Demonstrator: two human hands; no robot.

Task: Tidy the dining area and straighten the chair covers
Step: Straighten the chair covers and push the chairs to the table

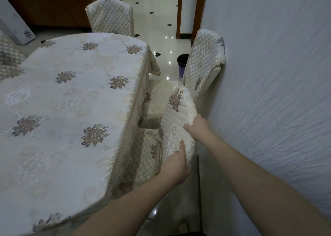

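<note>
Left hand [176, 167]: clamped on the near edge of the chair cover [177, 121], thumb pressed onto its embroidered face, fingers wrapped behind the hem.
Right hand [198, 128]: gripping the same cover further up, on the wall side, fingers tucked under the padded rim.
Chair cover: stretched between both hands over the top of a chair back, cream quilted cloth with a floral motif just above the right hand.
Seat [143, 157]: below and left of the left hand, quilted, tucked under the table edge.
Table [68, 99]: well left of both hands, draped in a cream cloth with flower sprigs.
Second chair [204, 62]: beyond the right hand, against the wall [268, 74], its cover rumpled at the top corner.
Bin [182, 63]: past that chair, dark with a purple body, on the glossy tiled floor [155, 20].
Third chair [111, 17]: far side of the table, well beyond both hands.
</note>
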